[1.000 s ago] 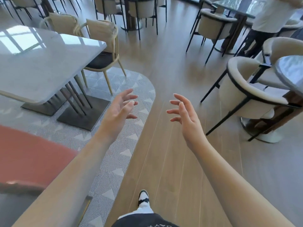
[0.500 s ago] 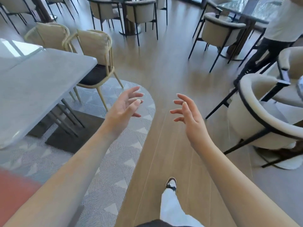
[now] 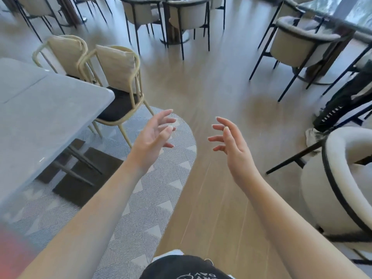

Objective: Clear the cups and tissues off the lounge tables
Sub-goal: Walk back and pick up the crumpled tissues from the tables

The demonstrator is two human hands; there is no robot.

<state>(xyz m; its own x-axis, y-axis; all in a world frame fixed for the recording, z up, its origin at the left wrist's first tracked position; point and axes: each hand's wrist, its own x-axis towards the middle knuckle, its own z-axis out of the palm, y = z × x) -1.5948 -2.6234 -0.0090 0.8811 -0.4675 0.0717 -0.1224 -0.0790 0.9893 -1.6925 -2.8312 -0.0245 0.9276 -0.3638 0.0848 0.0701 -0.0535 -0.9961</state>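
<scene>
Holding: nothing; our left hand (image 3: 153, 135) and right hand (image 3: 231, 141) hang loose-fingered and wide above the tan wood-plank floor (image 3: 211, 93).
Table: smooth pale grey stone-topped table (image 3: 46, 117), left of our left hand.
Rug: grey chevron-weave rug (image 3: 141, 208), under that table.
Cups, tissues: we see none.

The worktop (image 3: 46, 117) stands at the left on the rug (image 3: 141, 198), two chairs (image 3: 118, 81) are behind it, and an armchair (image 3: 342, 178) stands at the right.
</scene>
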